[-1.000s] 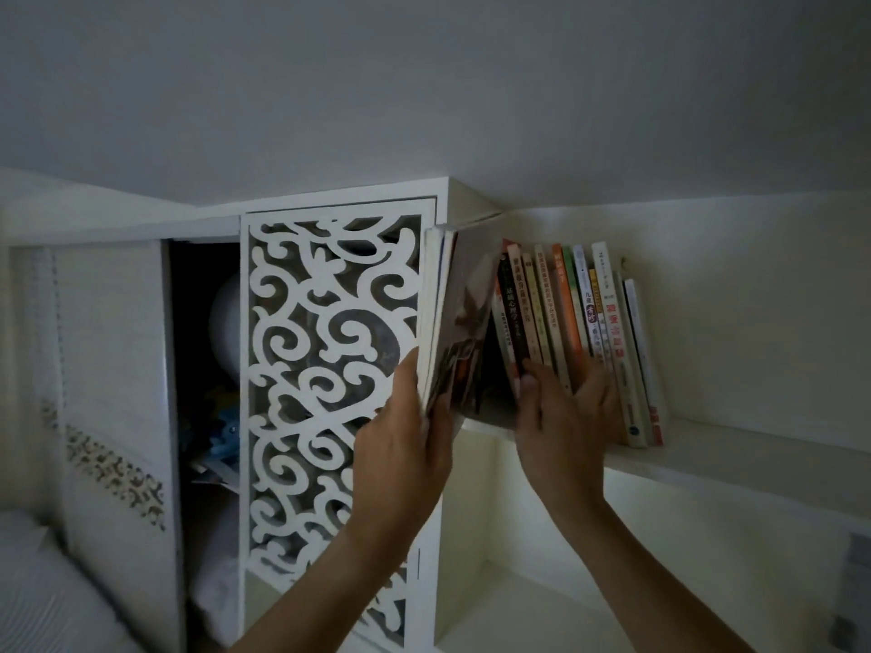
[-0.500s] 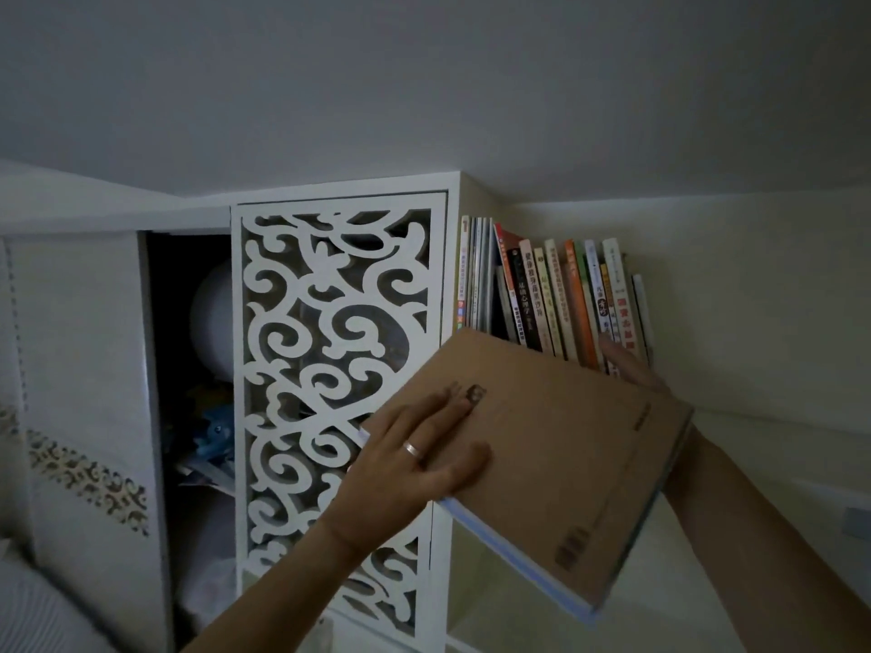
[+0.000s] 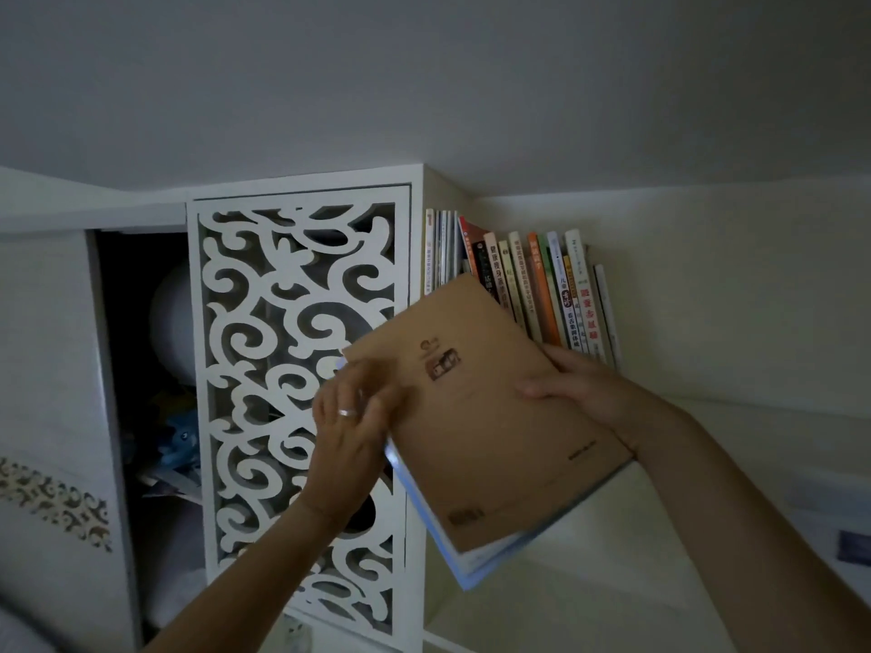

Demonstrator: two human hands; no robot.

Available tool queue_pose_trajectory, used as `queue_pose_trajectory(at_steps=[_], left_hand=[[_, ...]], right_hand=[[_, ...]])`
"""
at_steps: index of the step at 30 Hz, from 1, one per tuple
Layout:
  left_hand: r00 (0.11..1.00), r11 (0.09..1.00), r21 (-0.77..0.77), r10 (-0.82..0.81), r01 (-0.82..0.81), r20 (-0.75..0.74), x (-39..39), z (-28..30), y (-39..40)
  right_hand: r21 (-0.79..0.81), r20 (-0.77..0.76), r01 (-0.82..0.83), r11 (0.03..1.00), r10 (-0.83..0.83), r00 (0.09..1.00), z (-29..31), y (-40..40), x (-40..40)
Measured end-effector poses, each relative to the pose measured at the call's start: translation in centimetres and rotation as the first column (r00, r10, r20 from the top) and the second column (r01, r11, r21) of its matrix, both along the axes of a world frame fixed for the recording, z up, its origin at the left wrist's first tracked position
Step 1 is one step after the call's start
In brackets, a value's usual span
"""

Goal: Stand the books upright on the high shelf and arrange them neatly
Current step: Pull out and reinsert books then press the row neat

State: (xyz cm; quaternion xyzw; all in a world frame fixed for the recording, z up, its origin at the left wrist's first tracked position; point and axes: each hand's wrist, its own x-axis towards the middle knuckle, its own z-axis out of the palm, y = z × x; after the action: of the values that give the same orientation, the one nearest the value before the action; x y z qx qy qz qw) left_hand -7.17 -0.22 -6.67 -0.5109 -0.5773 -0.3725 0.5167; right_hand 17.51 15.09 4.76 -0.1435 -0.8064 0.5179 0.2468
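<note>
I see a brown-covered book (image 3: 485,417) held in the air below and in front of the high shelf (image 3: 763,412), covering the lower ends of several shelved books. Its cover faces me; the long axis tilts from upper left to lower right, the blue-edged page block showing along its lower sides. The small cover print is too dim to read. My left hand (image 3: 351,417), blurred and wearing a ring, grips the left edge. My right hand (image 3: 582,384) grasps the right edge, thumb across the cover. Behind, a row of books (image 3: 542,285) stands on the shelf, leaning left. A white scrollwork cabinet door (image 3: 301,369) sits to the left.
</note>
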Motion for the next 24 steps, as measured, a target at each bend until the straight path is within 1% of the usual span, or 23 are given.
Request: queue_pose_trajectory(at_steps=[1,3,5,6,7,8,9,10,11,12,13,14,16,18,20,21,23,24], left_hand=[[0.993,1.0,0.025,-0.014,0.011,0.12,0.0,0.1,0.3],[0.931,0.986,0.147,-0.124,0.077,0.344,0.8,0.9,0.7],[0.818,0.934,0.344,-0.27,0.096,0.507,1.3,1.9,0.8],[0.722,0.9,0.424,-0.36,0.102,0.591,1.3,2.5,0.8],[0.566,0.857,0.497,-0.478,0.136,0.671,1.4,3.3,0.5],[0.327,0.793,0.57,-0.609,0.216,0.723,1.8,4.3,0.1],[0.079,0.725,0.624,-0.668,0.292,0.74,2.2,5.2,-0.2],[-0.087,0.679,0.632,-0.652,0.373,0.753,2.6,5.8,-0.7],[-0.123,0.672,0.579,-0.598,0.461,0.792,3.1,6.3,-0.9],[-0.105,0.67,0.508,-0.546,0.542,0.831,3.8,6.8,-1.0],[-0.061,0.679,0.447,-0.512,0.582,0.857,4.3,7.1,-0.9],[-0.045,0.686,0.43,-0.503,0.587,0.863,4.8,7.5,-0.6],[-0.047,0.71,0.485,-0.54,0.51,0.84,5.4,8.6,-0.1],[0.007,0.719,0.534,-0.599,0.445,0.801,5.6,9.6,0.2],[0.096,0.71,0.522,-0.631,0.473,0.77,5.9,10.2,0.3],[0.133,0.707,0.502,-0.635,0.499,0.761,5.8,10.5,0.4],[0.22,0.73,0.419,-0.604,0.54,0.766,5.4,11.0,0.8],[0.319,0.787,0.342,-0.546,0.514,0.775,5.4,11.3,1.2]], right_hand=[[0.002,-0.033,-0.015,1.0,0.015,0.999,-0.1,-0.3,-0.2],[0.024,-0.08,-0.001,1.0,0.003,0.997,0.0,-0.8,-0.4],[0.037,-0.138,0.016,0.999,-0.01,0.99,0.2,-1.1,-0.6],[0.04,-0.168,0.023,0.999,-0.016,0.986,0.4,-1.4,-0.6],[0.046,-0.197,0.027,0.999,-0.017,0.98,0.5,-1.6,-0.6],[0.053,-0.223,0.03,0.998,-0.017,0.975,0.5,-1.8,-0.5],[0.058,-0.253,0.03,0.998,-0.014,0.967,0.5,-2.0,-0.6],[0.062,-0.284,0.042,0.997,-0.023,0.959,0.6,-2.3,-0.6],[0.058,-0.321,0.046,0.997,-0.025,0.947,0.5,-2.7,-0.7],[0.05,-0.36,0.051,0.997,-0.03,0.933,0.4,-3.0,-0.7],[0.038,-0.402,0.051,0.998,-0.032,0.915,0.2,-3.4,-0.9],[0.026,-0.441,0.057,0.998,-0.04,0.897,0.0,-3.8,-1.0],[0.023,-0.489,0.06,0.998,-0.041,0.872,-0.4,-4.3,-1.2],[0.032,-0.456,0.025,0.999,-0.008,0.89,-0.7,-4.9,-1.2],[0.036,-0.363,-0.012,0.999,0.024,0.931,-1.2,-5.5,-1.3],[0.035,-0.338,-0.002,0.999,0.014,0.941,-1.3,-5.9,-1.3],[0.083,-0.388,0.129,0.988,-0.087,0.918,-1.7,-6.4,-1.6],[0.127,-0.422,0.228,0.965,-0.155,0.893,-1.9,-6.7,-1.9]])
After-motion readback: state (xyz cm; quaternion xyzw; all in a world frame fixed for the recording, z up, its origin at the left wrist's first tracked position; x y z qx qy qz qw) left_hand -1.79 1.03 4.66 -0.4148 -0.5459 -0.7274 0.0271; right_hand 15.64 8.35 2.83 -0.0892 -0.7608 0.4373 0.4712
